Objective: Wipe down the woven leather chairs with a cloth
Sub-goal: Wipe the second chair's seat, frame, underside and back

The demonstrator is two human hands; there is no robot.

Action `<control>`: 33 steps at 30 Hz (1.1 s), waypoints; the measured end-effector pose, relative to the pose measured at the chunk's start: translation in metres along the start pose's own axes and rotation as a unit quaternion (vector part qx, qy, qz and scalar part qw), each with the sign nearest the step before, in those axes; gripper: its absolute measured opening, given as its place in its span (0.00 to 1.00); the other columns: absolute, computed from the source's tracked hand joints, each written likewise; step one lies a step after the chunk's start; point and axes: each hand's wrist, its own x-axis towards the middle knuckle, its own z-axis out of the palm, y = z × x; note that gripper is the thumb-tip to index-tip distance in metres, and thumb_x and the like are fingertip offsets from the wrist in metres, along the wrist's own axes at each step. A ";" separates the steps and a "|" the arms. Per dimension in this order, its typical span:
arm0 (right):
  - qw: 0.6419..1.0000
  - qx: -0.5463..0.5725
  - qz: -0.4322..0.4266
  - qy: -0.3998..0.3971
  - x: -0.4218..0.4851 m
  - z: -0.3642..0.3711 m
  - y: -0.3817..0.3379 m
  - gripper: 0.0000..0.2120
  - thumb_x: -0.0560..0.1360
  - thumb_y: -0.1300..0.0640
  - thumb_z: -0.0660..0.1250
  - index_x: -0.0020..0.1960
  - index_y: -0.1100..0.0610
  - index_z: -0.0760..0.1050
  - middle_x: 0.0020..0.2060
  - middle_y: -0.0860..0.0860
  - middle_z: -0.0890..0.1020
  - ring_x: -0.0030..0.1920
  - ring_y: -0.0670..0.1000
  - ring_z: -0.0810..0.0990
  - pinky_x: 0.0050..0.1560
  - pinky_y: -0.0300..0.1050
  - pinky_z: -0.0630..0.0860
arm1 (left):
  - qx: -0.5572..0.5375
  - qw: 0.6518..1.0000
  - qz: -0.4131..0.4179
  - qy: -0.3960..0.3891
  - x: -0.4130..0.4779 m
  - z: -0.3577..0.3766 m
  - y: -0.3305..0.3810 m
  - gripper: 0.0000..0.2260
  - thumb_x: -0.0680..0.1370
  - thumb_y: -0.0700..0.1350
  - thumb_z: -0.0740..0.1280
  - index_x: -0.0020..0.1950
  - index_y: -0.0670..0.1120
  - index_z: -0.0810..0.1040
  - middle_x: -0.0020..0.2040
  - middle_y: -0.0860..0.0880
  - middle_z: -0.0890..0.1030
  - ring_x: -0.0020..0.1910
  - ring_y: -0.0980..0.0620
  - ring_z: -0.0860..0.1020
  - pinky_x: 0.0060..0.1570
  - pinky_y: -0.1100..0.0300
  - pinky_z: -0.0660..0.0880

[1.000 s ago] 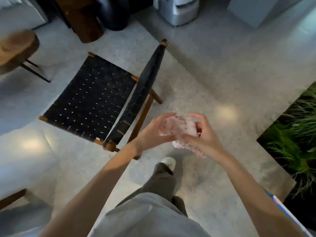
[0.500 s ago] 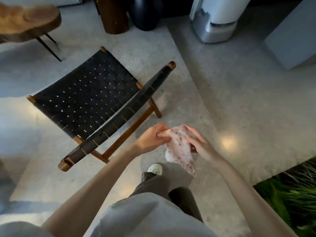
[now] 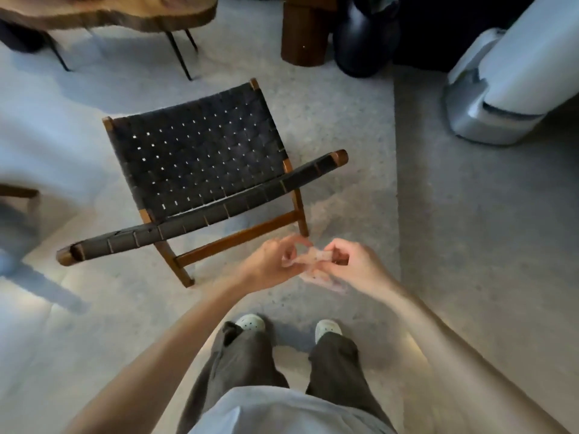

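Viewpoint shifted: black woven leather chair with brown wooden frame (image 3: 200, 164) now squarer ahead, backrest rail running lower-left to upper-right, seat facing away. Left hand (image 3: 269, 264) and right hand (image 3: 354, 264) both pinch pink speckled cloth (image 3: 316, 261), bunched tighter than before, just behind chair.

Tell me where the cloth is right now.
The cloth sits just right of centre in the head view, pinched between the left hand and right hand, behind the woven chair.
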 end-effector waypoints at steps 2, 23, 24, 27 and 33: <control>0.998 -0.042 -0.022 -0.035 0.009 -0.020 0.016 0.07 0.72 0.50 0.73 0.44 0.47 0.76 0.36 0.39 0.79 0.36 0.35 0.77 0.36 0.30 0.68 | 0.027 0.998 -0.037 0.043 0.007 0.015 0.011 0.12 0.78 0.47 0.68 0.61 0.48 0.77 0.53 0.51 0.76 0.47 0.55 0.74 0.39 0.72 0.70; 0.981 -0.009 -0.053 0.188 0.186 -0.037 0.155 0.06 0.72 0.59 0.73 0.45 0.51 0.78 0.39 0.45 0.82 0.39 0.40 0.80 0.37 0.32 0.74 | -0.223 0.922 -0.098 0.301 0.172 0.107 -0.071 0.07 0.76 0.43 0.71 0.47 0.47 0.73 0.40 0.52 0.77 0.36 0.61 0.76 0.33 0.66 0.72; 0.975 0.001 -0.066 0.211 0.203 -0.032 0.165 0.06 0.71 0.59 0.74 0.46 0.53 0.79 0.38 0.46 0.82 0.38 0.38 0.79 0.36 0.30 0.73 | -0.219 0.917 -0.095 0.320 0.186 0.113 -0.086 0.07 0.76 0.44 0.71 0.46 0.48 0.73 0.39 0.52 0.77 0.35 0.59 0.75 0.33 0.65 0.71; 0.950 0.065 -0.107 0.285 0.249 -0.020 0.188 0.07 0.70 0.58 0.75 0.46 0.53 0.79 0.37 0.45 0.83 0.38 0.42 0.81 0.40 0.32 0.75 | -0.214 0.902 -0.080 0.367 0.231 0.122 -0.122 0.07 0.76 0.46 0.70 0.46 0.52 0.72 0.39 0.54 0.76 0.36 0.62 0.75 0.36 0.65 0.72; 0.853 0.157 -0.275 0.414 0.311 -0.002 0.202 0.07 0.74 0.60 0.71 0.52 0.59 0.79 0.46 0.49 0.83 0.49 0.45 0.82 0.53 0.40 0.78 | -0.105 0.830 0.041 0.546 0.295 0.131 -0.163 0.07 0.76 0.48 0.70 0.49 0.52 0.74 0.39 0.65 0.73 0.40 0.72 0.75 0.40 0.76 0.71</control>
